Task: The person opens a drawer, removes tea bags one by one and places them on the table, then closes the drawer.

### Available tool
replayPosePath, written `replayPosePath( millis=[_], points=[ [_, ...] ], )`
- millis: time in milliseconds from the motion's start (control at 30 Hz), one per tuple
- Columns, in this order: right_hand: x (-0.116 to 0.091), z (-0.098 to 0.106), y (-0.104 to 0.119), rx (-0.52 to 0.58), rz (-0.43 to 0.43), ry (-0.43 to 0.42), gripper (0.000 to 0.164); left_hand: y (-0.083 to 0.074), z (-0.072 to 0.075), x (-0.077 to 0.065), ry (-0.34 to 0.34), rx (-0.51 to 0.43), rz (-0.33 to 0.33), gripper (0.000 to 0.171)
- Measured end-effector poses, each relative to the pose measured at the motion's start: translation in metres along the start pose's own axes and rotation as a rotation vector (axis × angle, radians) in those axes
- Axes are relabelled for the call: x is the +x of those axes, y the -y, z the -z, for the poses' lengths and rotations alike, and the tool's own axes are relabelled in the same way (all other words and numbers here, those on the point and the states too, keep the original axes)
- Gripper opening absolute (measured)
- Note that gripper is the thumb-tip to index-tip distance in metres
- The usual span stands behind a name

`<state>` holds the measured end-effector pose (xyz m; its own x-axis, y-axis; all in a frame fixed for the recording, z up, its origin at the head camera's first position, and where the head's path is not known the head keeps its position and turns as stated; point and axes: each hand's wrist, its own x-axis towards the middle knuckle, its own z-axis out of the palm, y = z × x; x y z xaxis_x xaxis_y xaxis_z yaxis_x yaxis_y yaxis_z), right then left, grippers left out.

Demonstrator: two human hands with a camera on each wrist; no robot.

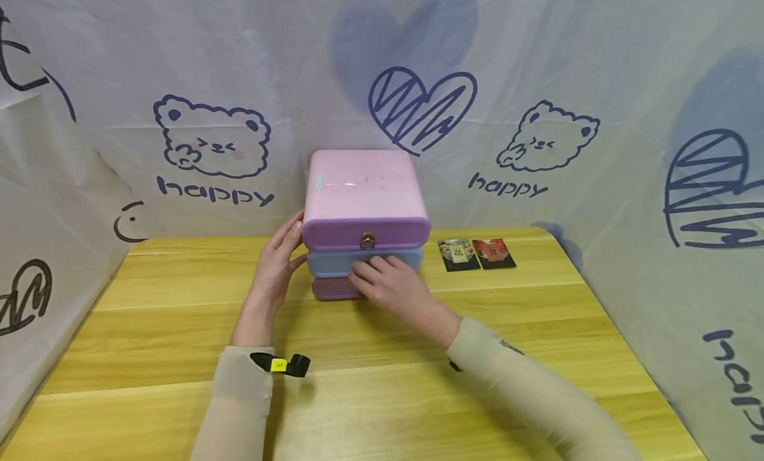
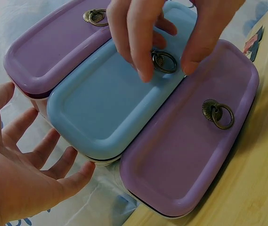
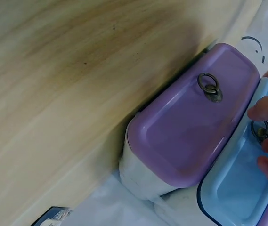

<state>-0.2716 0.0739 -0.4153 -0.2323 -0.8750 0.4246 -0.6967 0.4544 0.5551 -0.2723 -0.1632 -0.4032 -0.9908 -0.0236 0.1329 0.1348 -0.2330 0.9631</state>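
A small chest of three stacked drawers [image 1: 364, 182] stands against the back cloth. Its pink top sits over a purple drawer front [image 1: 334, 235], a blue one [image 1: 328, 264] and a lower purple one [image 1: 331, 288]. My left hand [image 1: 274, 262] rests along the chest's left side, fingers spread, as the left wrist view shows. At the blue drawer is my right hand [image 1: 390, 285], thumb and fingers parted around its bronze ring pull [image 2: 166, 62]. The ring shows between them and does not look pinched. All drawer fronts appear closed.
Two small dark packets, one with a pale label [image 1: 459, 255] and one reddish [image 1: 493, 253], lie right of the chest on the wooden table [image 1: 358, 401]. White printed cloth [image 1: 298, 63] hangs behind and at both sides.
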Motion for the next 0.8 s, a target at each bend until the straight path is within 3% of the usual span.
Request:
replayPosePath(
  millis=[200, 467, 800],
  points=[
    [0.0007, -0.0035, 0.0013, -0.007, -0.002, -0.015, 0.028, 0.0004, -0.0001, -0.0001, 0.005, 0.002, -0.004, 0.049],
    [0.0006, -0.0047, 0.0023, 0.034, -0.037, 0.035, 0.023, 0.0003, -0.0002, -0.0004, 0.007, 0.007, -0.004, 0.049],
    [0.0, -0.0076, 0.0022, 0.056, -0.057, -0.081, 0.032, -0.0012, -0.0007, -0.0001, -0.001, 0.005, 0.007, 0.049]
  ],
)
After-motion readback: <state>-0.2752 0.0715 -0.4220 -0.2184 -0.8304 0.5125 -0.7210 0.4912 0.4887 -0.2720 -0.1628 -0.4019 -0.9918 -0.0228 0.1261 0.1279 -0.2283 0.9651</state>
